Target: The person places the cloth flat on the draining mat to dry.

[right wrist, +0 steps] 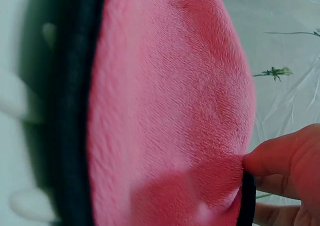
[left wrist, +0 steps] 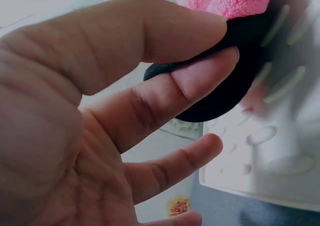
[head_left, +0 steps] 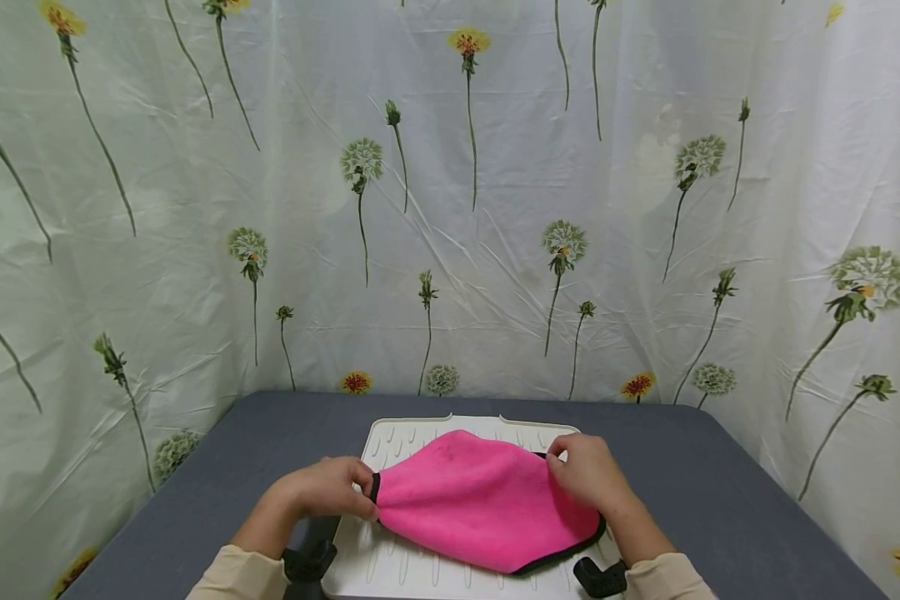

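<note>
A bright pink plush cloth [head_left: 480, 500] with black edging lies spread over a white ribbed tray, rounded and puffed up in the middle. At its left end my left hand [head_left: 330, 490] pinches the black edging [left wrist: 215, 98] between thumb and index finger, the other fingers held apart from it. Across at the upper right edge, my right hand [head_left: 588, 471] pinches the cloth between thumb and fingers. The right wrist view shows the soft pile [right wrist: 185, 96] close up, with the thumb [right wrist: 275, 153] at the black trim.
The white tray [head_left: 360, 558], with raised oval ribs, sits beneath the cloth on a dark grey table [head_left: 270, 433]. Behind and to both sides hangs a white curtain [head_left: 495, 250] printed with dandelions. Black straps with camera mounts [head_left: 309, 562] are on both wrists.
</note>
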Demonstrator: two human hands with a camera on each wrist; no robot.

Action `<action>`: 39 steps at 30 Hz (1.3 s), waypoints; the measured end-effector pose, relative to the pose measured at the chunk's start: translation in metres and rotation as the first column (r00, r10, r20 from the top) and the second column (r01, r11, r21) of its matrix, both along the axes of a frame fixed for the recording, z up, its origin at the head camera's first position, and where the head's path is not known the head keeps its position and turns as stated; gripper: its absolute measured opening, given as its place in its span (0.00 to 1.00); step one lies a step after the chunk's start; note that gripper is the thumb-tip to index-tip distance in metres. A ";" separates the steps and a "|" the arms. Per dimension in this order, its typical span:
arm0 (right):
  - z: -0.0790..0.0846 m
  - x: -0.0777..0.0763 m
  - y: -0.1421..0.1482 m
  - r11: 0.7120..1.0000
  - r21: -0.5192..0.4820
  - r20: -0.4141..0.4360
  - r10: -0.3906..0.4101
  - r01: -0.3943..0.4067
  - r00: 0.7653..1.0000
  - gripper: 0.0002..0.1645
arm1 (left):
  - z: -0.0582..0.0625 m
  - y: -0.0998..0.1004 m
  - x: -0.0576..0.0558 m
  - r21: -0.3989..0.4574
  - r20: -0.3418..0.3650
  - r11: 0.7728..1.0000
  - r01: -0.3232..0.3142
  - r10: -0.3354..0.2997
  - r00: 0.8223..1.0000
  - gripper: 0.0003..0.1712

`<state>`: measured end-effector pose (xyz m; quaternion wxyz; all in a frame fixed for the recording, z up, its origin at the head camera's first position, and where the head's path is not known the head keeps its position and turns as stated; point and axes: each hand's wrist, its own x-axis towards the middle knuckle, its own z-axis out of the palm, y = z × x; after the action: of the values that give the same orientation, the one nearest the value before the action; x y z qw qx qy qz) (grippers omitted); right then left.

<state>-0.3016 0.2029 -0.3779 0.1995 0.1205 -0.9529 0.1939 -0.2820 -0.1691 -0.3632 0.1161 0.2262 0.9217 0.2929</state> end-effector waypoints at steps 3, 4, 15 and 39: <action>0.002 0.000 0.003 0.999 -0.012 0.036 -0.029 0.030 0.999 0.06 | 0.001 -0.003 -0.001 0.025 0.041 1.000 -0.007 0.006 0.999 0.13; 0.003 0.001 0.004 0.999 -0.017 0.055 -0.036 0.037 0.998 0.06 | 0.001 -0.004 -0.001 0.034 0.055 0.999 -0.011 0.009 0.998 0.13; 0.008 0.004 0.016 0.997 0.009 0.152 -0.075 0.074 0.985 0.08 | 0.006 -0.012 0.000 0.133 0.149 0.991 -0.024 0.004 0.989 0.14; 0.006 0.005 0.021 0.982 0.178 0.207 -0.096 0.059 0.974 0.10 | 0.009 -0.016 0.001 0.113 0.160 0.993 -0.019 0.001 0.987 0.13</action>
<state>-0.2967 0.2243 -0.3721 0.0919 0.0784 -0.9860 0.1153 -0.2809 -0.1856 -0.3546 0.1749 0.2037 0.8924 0.3627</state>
